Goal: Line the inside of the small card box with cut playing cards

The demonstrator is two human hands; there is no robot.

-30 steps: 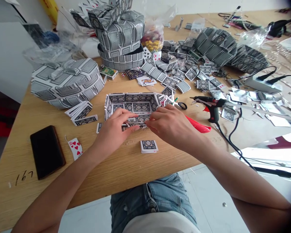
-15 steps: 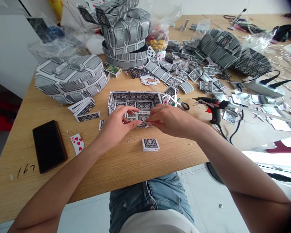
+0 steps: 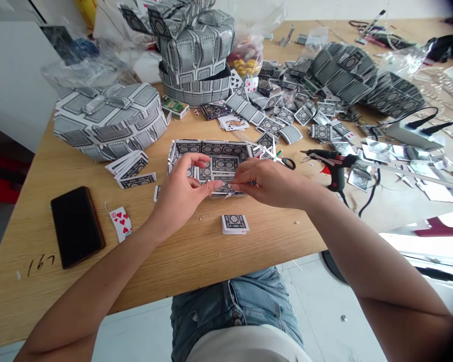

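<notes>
An open-topped box woven from playing cards (image 3: 226, 148) sits on the table in front of me. My left hand (image 3: 183, 188) is over its left front part, thumb and fingers curved apart with nothing seen between them. The left thumb tip is close to the box's front wall. My right hand (image 3: 272, 182) hovers at the right front of the box, thumb and fingertips pinched together. Whatever they may hold is too small to make out. A folded card (image 3: 234, 223) lies nearer to me, below the box.
To the left are a phone (image 3: 77, 226), a ten of hearts (image 3: 121, 223) and a fanned card stack (image 3: 130, 165). A glue gun (image 3: 330, 163) and scissors (image 3: 287, 162) lie right. Behind stand a card-woven basket (image 3: 111, 120) and scattered cards (image 3: 283, 115).
My hands have drawn slightly apart and lifted from the box's front wall. The left thumb and the right fingertips, close together before, now have a wider gap between them.
</notes>
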